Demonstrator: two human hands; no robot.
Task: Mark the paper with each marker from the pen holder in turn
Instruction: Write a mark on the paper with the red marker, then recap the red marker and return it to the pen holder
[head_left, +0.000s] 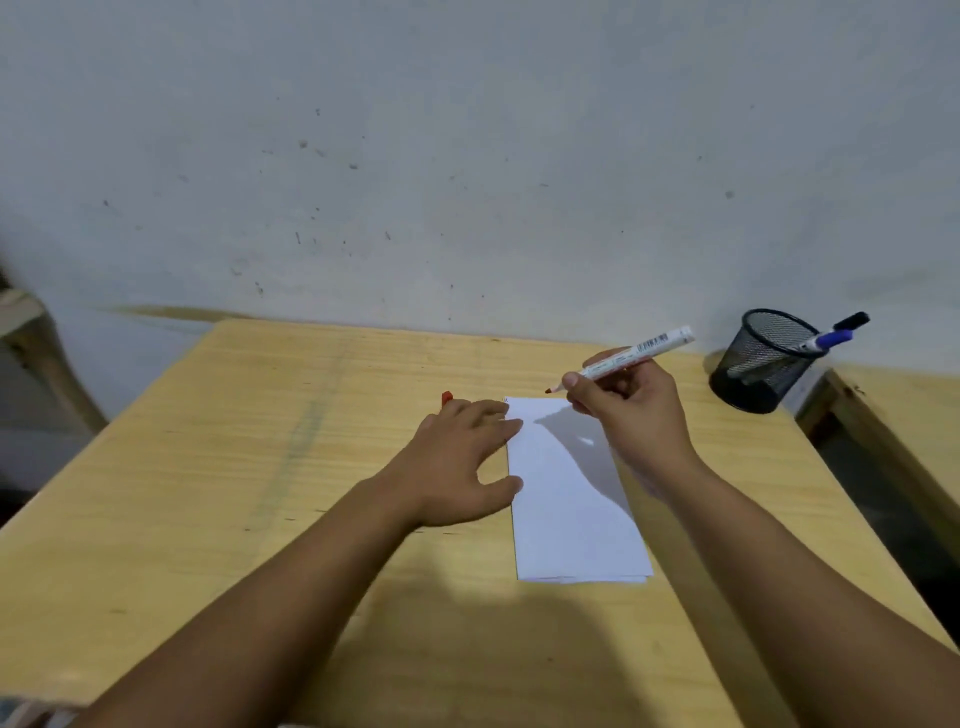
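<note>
From the head view, centre frame: the right hand (631, 410) is clenched around a white-barrelled marker with a red tip (631, 354), uncapped and held pen-style, barrel angled up toward the upper right so the tip points down-left, poised just over the top edge of the folded white sheet of paper (571, 514). No contact visible yet, so I'd judge the stroke is about to come. The left hand (467, 457) lies flat with fingers spread, its grip released, fingertips and thumb pressing the paper's left edge, clearly there to keep the sheet from sliding under the nib. Just past its knuckles, a small red cap (447, 398) peeks out on the pale wooden desk (234, 467), parked within easy reach for recapping. Over at the right of the frame, the black wire-mesh pen holder (763, 364) stands well apart from the paper with a purple-capped marker (831, 340) leaning out, likely next in line.
</note>
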